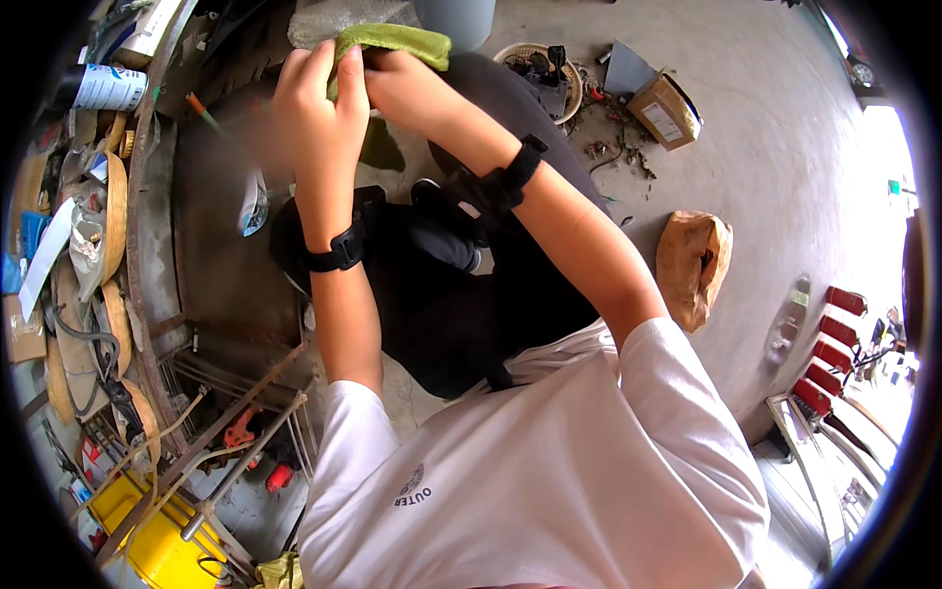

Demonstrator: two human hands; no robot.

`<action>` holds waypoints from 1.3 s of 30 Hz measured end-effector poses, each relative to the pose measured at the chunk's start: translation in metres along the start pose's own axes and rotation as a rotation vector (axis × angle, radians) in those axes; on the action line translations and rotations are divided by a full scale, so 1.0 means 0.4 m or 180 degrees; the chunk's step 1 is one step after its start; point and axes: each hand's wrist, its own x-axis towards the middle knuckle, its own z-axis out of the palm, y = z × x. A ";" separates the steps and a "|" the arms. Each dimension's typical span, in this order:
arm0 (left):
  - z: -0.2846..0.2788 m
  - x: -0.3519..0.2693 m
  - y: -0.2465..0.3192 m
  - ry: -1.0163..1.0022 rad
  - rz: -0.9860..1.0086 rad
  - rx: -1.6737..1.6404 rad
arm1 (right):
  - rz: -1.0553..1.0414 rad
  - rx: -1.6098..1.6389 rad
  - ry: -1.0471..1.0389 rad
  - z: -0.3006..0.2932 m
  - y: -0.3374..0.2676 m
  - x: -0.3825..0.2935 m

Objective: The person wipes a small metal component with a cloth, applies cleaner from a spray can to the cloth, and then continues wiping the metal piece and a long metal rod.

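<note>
At the top of the view a green cloth (394,38) is raised in front of me, one fold hanging over the hands. My left hand (318,103) pinches its near edge between thumb and fingers. Close beside it, my right hand (403,82) is at the cloth's underside, with its fingertips hidden by the cloth and the left thumb. It appears to grip the cloth too, and whether something lies inside the fold cannot be seen. Black straps are around both wrists. Beneath the hands, a dark green piece (383,146) shows between my legs.
To the left a cluttered shelf (140,184) carries a spray can (110,87) and loose parts. A round basket (570,92) of dark parts, a cardboard box (666,110) and a brown paper bag (693,269) stand on the right floor. A grey bucket (460,22) is beyond the cloth.
</note>
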 end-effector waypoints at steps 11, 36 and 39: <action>-0.009 -0.023 0.217 -0.0027 0.0961 -0.1123 | 0.0251 0.3762 0.0183 -0.138 -0.071 0.026; -0.194 -0.050 0.156 -0.0774 -0.1479 -0.0061 | 0.0370 -0.3771 0.2271 -0.785 1.032 -0.075; -0.170 -0.077 0.143 -0.0944 -0.1695 -0.0407 | 0.0089 -0.3574 0.2855 -0.673 1.007 -0.079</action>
